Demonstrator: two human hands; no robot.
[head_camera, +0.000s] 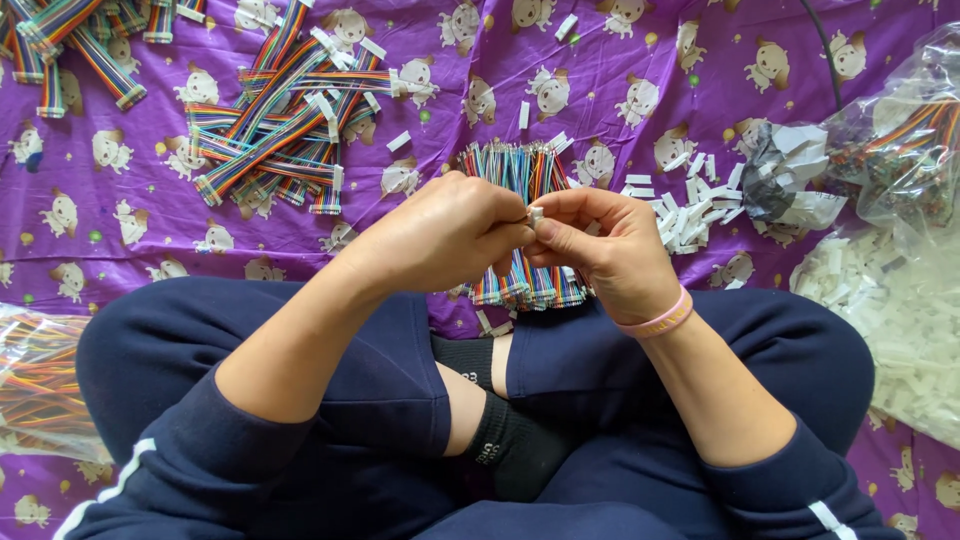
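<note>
The little white plug (536, 215) sits right between both hands — left hand (440, 235) and right hand (600, 250) each pinch it (fingertips touching) — with the wire bundle (525, 230) just behind.

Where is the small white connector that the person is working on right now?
In the head view, centre frame, the white connector is pinched between the left hand and right hand, just above the wire bundle.

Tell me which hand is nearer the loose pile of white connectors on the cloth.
Right. The right hand sits just beside the white connector pile; the left hand lies farther away, on the right hand's other side.
</note>
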